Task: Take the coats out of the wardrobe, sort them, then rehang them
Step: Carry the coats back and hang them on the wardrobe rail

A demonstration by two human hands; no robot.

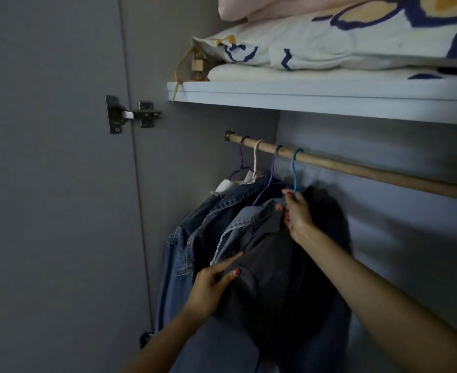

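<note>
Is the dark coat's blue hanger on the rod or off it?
On. The blue hanger hooks over the rod, with the right hand gripping its base.

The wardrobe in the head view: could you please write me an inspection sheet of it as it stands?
Surface: wooden rail under a white shelf.
Job's things: four hangers hooked on the rail; blue hanger carries the dark grey coat; denim jackets hang left of it.
Clutter: folded patterned bedding on the shelf.
Hands: right hand grips the blue hanger's neck; left hand pinches the grey coat's front.
Cables: yellow cord dangling at the shelf end.
Surroundings: open door with hinge, grey panels.
</note>
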